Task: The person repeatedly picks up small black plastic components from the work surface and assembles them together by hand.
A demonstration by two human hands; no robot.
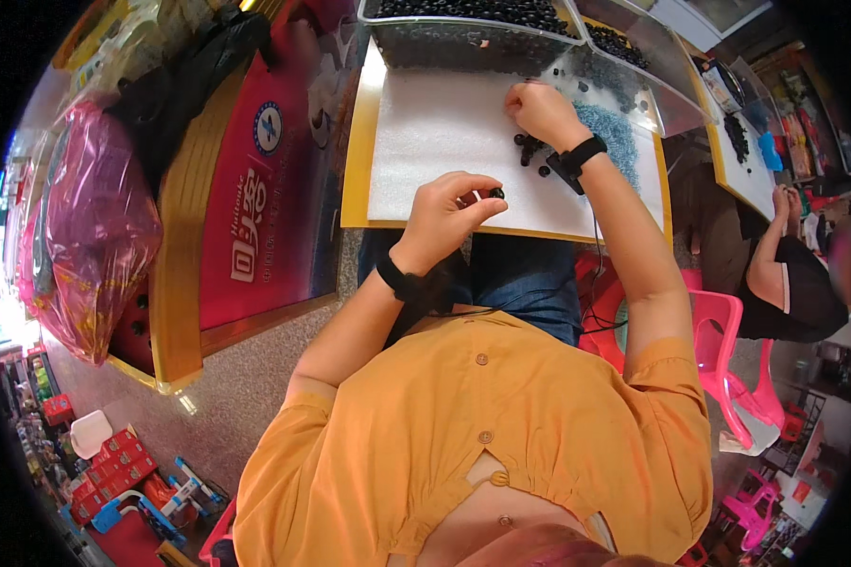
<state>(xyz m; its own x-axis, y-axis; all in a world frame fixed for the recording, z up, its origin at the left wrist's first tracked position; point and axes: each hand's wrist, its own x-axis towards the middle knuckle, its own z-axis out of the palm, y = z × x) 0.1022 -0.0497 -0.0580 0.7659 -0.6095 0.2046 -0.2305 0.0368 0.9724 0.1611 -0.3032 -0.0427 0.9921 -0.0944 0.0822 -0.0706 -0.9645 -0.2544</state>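
Nearest the camera is the person's orange buttoned shirt [482, 425], and beyond it the blue jeans [525, 274] under the front edge of the table [355, 161]. The left hand [449, 213] hangs over that front edge, its grip pressed together, thumb and forefinger pinching one small black ring [496, 193]; the ring is round, dark and glossy, no bigger than the fingertip beside it. A black band [399, 281] circles the left wrist. Under the hand lies one white foam sheet [444, 142], covering most of the yellow-rimmed table. Farther out, the right hand [539, 109] rests on the sheet with its fingers curled down over a little cluster of black rings [529, 149]; about six or seven show, though some are hidden by the hand, and whether the fingers pinch any of them cannot be told. A black wrist device [577, 156] sits on the right wrist, with a thin cable running back along the forearm. Just right of that hand lies a patch of small blue-grey beads [615, 132], too many to count. At the far edge stand two clear plastic bins [463, 28], both heaped with black rings. To the right, another person's arm [775, 236] rests near a second table, beside a pink plastic chair [719, 331].
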